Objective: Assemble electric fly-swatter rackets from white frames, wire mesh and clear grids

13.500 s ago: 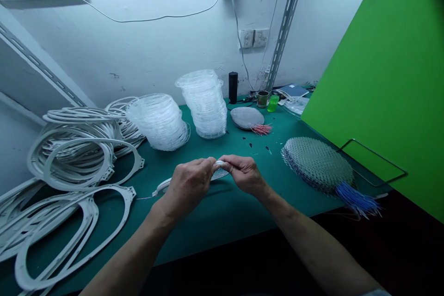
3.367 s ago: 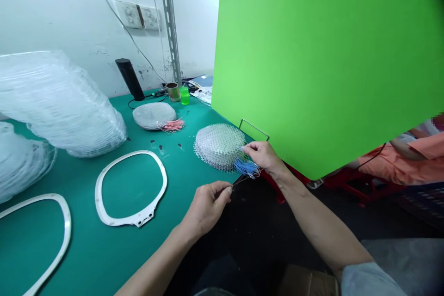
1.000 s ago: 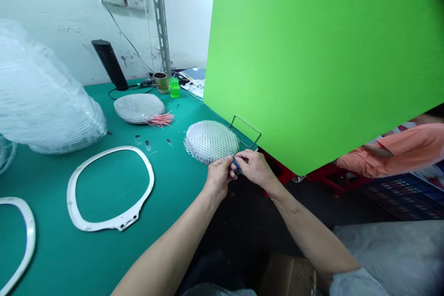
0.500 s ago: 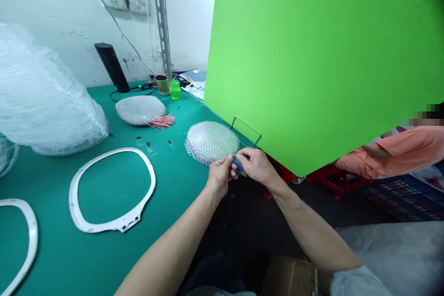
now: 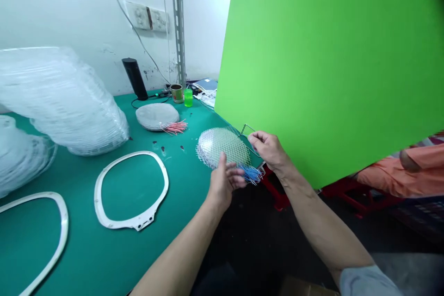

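A rounded stack of metal mesh lies at the table's right edge, with a bundle of blue wires at its near right side. My left hand is at the near side of the mesh, fingers spread and holding nothing, just left of the blue wires. Above and right of the wires, my right hand is closed, thumb and finger pinched at the bent metal wire handle beside the green board. Whatever thin piece is between those fingertips is too small to make out.
White oval frames lie on the green table. Clear plastic-wrapped stacks stand left. A grey pad stack with red wires lies behind. A large green board rises right; beyond it shows a person's orange clothing.
My left hand has opened and come off the blue wires. My right hand has moved up and right from them to the wire handle. The view has shifted left.
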`<state>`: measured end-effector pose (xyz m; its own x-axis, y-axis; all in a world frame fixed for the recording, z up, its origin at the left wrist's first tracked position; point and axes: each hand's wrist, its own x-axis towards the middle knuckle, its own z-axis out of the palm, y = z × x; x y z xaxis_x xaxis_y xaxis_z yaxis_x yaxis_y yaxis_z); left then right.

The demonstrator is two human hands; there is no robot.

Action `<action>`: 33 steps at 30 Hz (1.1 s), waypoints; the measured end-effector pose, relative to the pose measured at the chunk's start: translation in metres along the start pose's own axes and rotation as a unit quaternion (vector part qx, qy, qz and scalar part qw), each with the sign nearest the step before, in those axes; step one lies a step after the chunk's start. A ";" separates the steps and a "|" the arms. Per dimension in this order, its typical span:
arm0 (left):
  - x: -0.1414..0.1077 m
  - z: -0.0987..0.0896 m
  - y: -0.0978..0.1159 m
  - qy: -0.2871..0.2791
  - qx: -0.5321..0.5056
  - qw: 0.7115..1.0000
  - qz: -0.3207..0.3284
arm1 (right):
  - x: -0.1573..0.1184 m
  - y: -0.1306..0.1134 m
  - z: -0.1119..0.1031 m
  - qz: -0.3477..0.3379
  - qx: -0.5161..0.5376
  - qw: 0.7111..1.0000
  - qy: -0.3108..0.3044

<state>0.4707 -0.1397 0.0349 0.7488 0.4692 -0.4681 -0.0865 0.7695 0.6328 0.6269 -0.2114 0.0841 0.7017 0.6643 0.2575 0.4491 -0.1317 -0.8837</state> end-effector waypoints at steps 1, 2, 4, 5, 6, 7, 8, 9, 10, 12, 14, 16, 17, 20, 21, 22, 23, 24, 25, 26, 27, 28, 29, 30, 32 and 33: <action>0.007 -0.001 0.011 0.020 -0.064 0.997 0.023 | -0.002 0.001 0.001 -0.005 0.010 1.000 -0.012; 0.015 -0.001 0.022 0.039 -0.109 0.992 0.044 | -0.006 0.004 0.003 -0.010 0.016 0.999 -0.026; 0.031 -0.001 0.043 0.067 -0.137 0.985 0.077 | -0.013 0.013 0.005 -0.016 0.016 0.998 -0.050; 0.037 -0.001 0.052 0.073 -0.135 0.984 0.089 | -0.017 0.019 0.007 -0.016 0.007 0.998 -0.055; 0.041 -0.001 0.059 0.071 -0.130 0.984 0.097 | -0.020 0.026 0.009 -0.019 -0.010 0.998 -0.051; 0.044 -0.002 0.065 0.064 -0.124 0.985 0.104 | -0.023 0.033 0.011 -0.027 -0.035 0.998 -0.044; 0.044 -0.002 0.070 0.054 -0.121 0.985 0.111 | -0.026 0.040 0.014 -0.045 -0.066 0.996 -0.038; 0.043 -0.003 0.074 0.043 -0.117 0.985 0.119 | -0.028 0.047 0.017 -0.071 -0.102 0.992 -0.039; 0.041 -0.005 0.078 0.033 -0.114 0.985 0.128 | -0.030 0.052 0.021 -0.101 -0.140 0.984 -0.049; 0.031 -0.012 0.086 0.017 -0.108 0.984 0.143 | -0.031 0.060 0.029 -0.155 -0.214 0.960 -0.090; 0.018 -0.025 0.093 0.006 -0.094 0.982 0.163 | -0.031 0.065 0.035 -0.186 -0.282 0.933 -0.128; 0.001 -0.044 0.097 -0.009 -0.061 0.980 0.188 | -0.029 0.069 0.038 -0.200 -0.322 0.914 -0.144; -0.008 -0.054 0.098 -0.017 -0.040 0.979 0.198 | -0.028 0.070 0.038 -0.204 -0.331 0.910 -0.143; -0.035 -0.084 0.094 -0.028 -0.012 0.981 0.190 | -0.026 0.070 0.040 -0.197 -0.336 0.911 -0.132; -0.041 -0.092 0.092 -0.028 -0.020 0.984 0.176 | -0.025 0.069 0.041 -0.191 -0.341 0.910 -0.137; -0.046 -0.098 0.091 -0.027 -0.035 0.986 0.161 | -0.025 0.066 0.043 -0.185 -0.349 0.907 -0.145; -0.049 -0.102 0.090 -0.028 -0.052 0.987 0.148 | -0.025 0.062 0.045 -0.179 -0.360 0.903 -0.153; -0.051 -0.105 0.091 -0.030 -0.069 0.987 0.139 | -0.025 0.058 0.047 -0.173 -0.371 0.898 -0.160; -0.052 -0.108 0.093 -0.030 -0.085 0.986 0.137 | -0.026 0.053 0.049 -0.168 -0.381 0.894 -0.162; -0.053 -0.110 0.097 -0.030 -0.097 0.985 0.143 | -0.026 0.048 0.051 -0.163 -0.390 0.892 -0.162; -0.054 -0.111 0.102 -0.031 -0.105 0.982 0.154 | -0.026 0.044 0.052 -0.159 -0.397 0.889 -0.163; -0.056 -0.114 0.109 -0.033 -0.110 0.979 0.169 | -0.026 0.041 0.053 -0.157 -0.401 0.887 -0.165; -0.058 -0.117 0.117 -0.036 -0.116 0.975 0.188 | -0.026 0.039 0.053 -0.157 -0.403 0.886 -0.167; -0.062 -0.121 0.125 -0.039 -0.119 0.970 0.208 | -0.026 0.038 0.052 -0.156 -0.404 0.886 -0.168; -0.072 -0.132 0.140 -0.040 -0.115 0.960 0.250 | -0.025 0.039 0.050 -0.152 -0.403 0.887 -0.168; -0.079 -0.140 0.146 -0.031 -0.107 0.956 0.270 | -0.024 0.041 0.049 -0.151 -0.404 0.887 -0.168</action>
<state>0.3075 -0.0035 0.0781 0.5939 0.8018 -0.0658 -0.5995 0.4956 0.6285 0.6011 -0.1971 0.0227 0.3391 0.9226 0.1841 0.9329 -0.3045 -0.1921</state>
